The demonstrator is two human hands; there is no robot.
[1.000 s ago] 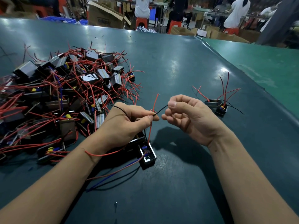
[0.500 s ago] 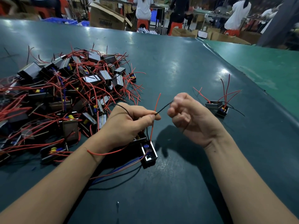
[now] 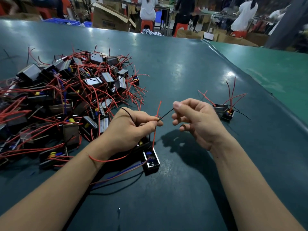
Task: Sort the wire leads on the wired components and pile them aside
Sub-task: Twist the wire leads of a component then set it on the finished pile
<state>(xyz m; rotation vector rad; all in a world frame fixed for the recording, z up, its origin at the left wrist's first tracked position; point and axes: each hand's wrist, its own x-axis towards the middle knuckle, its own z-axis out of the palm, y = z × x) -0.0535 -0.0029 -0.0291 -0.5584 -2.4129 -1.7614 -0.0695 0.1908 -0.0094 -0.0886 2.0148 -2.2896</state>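
A black wired component lies on the green table under the left hand, whose curled fingers pinch its black lead while the right hand pinches the lead's far end, drawing it straight. Lead-sorting looks in hand; next probably comes setting this piece beside the finished ones at right. Beyond on the left, the unsorted heap is cut off, its tangled wires hard to trace.
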